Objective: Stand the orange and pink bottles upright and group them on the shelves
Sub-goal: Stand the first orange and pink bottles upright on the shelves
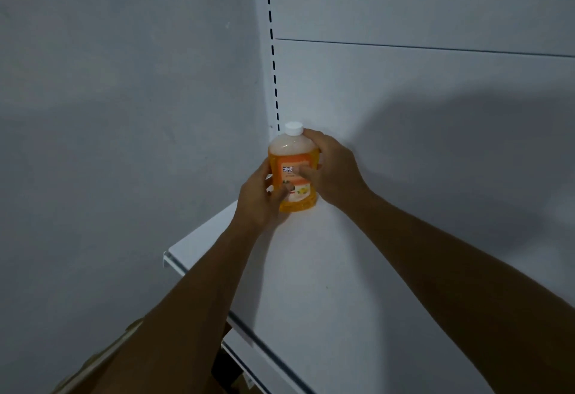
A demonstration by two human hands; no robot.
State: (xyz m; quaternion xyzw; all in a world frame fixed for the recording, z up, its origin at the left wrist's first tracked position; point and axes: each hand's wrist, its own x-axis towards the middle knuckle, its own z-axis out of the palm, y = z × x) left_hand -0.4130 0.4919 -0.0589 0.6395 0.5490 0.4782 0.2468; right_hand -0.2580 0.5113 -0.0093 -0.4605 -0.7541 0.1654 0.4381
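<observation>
An orange bottle (292, 157) with a white cap and an orange label stands upright in the far left corner of a white shelf (357, 269). My left hand (258, 200) grips its lower left side, thumb across the label. My right hand (333, 169) wraps its right side, thumb on the label's front. No pink bottle is in view.
A grey wall rises to the left of the shelf. A slotted white upright (273, 60) runs up the corner behind the bottle, beside the white back panel (420, 88). A lower shelf edge (239, 359) shows below the front lip.
</observation>
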